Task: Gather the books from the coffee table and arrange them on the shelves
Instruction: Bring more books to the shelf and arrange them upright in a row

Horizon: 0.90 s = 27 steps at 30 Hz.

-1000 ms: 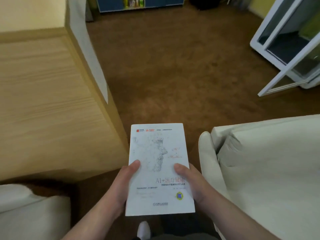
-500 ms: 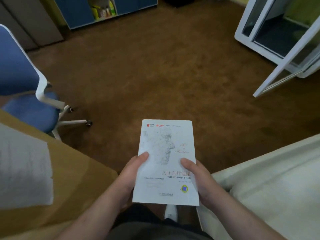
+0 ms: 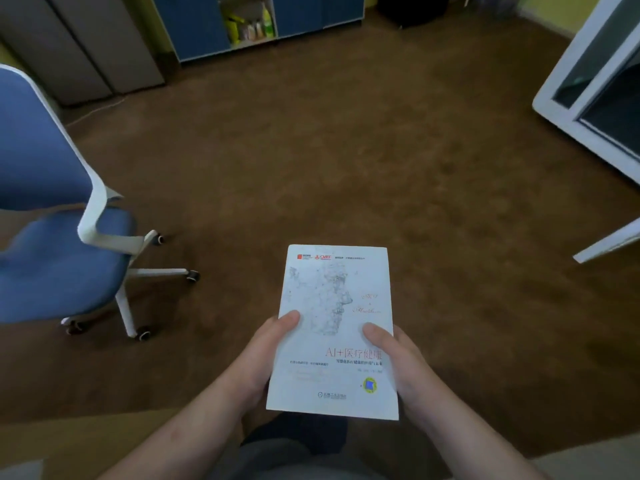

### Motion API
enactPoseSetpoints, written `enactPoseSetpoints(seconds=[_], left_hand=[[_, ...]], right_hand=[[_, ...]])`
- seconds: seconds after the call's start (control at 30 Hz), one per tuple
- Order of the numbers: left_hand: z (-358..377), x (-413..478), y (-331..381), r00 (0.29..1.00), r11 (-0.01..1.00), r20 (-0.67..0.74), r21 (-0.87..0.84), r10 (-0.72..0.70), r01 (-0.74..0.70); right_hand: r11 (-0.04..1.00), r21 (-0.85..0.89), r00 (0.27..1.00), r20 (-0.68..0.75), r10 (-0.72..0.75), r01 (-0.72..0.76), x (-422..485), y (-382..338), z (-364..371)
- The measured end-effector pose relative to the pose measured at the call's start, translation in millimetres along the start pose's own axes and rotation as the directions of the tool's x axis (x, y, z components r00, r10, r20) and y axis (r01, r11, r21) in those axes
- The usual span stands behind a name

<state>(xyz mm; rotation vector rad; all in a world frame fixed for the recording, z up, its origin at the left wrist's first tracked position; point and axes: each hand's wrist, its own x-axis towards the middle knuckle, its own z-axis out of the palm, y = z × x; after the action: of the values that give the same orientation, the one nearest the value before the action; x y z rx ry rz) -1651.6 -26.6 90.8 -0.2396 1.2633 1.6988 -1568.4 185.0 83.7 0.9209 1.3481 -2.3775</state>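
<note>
White-covered book (image 3: pixel 334 334) lies face up in both hands, held in the air above the brown carpet (image 3: pixel 346 150), just ahead of the person's legs. Its cover shows a pale dotted face in profile, red logos at the top left corner, red title characters and a small yellow-and-blue badge near the bottom right corner. The left hand (image 3: pixel 258 362) grips the book's left edge at its lower half, the thumb (image 3: pixel 287 318) laid flat on the cover. The right hand (image 3: pixel 403 368) grips the right edge likewise, its thumb (image 3: pixel 375 332) pressing on the cover. The other fingers of both hands curl beneath the book and are hidden.

At the left stands a blue office chair (image 3: pixel 52 251) with a white frame and castors. Beyond, at the far edge of the carpet, stands a blue cabinet (image 3: pixel 194 26) whose open shelf (image 3: pixel 249 24) holds bottles and packets. A white-framed glass door (image 3: pixel 588 98) sits at the right.
</note>
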Motion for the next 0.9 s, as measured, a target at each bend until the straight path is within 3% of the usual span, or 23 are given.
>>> enactPoseSetpoints(seconds=[0.17,0.4,0.53,0.67,0.9], left_hand=[[-45.9,37.3,70.1,0.997,0.991,0.016,-0.113,0.08,-0.078],[-96.7,41.4,137.5,0.959,0.939,-0.181,-0.228,0.218,-0.257],[-119.8,48.9,161.9,0.875,0.855,-0.405,-0.322,0.265,-0.407],[-135.2,56.9,180.8,0.783,0.74,-0.536,-0.378,0.315,-0.556],[-147.8,51.8,189.2,0.595,0.535,-0.75,-0.389,0.288,-0.75]], right_hand=[[0.997,-0.063,0.996,0.08,0.045,-0.04,83.3,-58.3,55.2],[0.953,-0.285,0.947,0.267,0.178,-0.098,178.2,-119.2,141.8],[0.893,-0.43,0.87,0.382,0.313,-0.133,236.3,-150.5,192.3],[0.812,-0.575,0.762,0.48,0.434,-0.1,289.9,-174.1,244.7],[0.622,-0.78,0.558,0.545,0.625,0.065,334.3,-191.5,334.7]])
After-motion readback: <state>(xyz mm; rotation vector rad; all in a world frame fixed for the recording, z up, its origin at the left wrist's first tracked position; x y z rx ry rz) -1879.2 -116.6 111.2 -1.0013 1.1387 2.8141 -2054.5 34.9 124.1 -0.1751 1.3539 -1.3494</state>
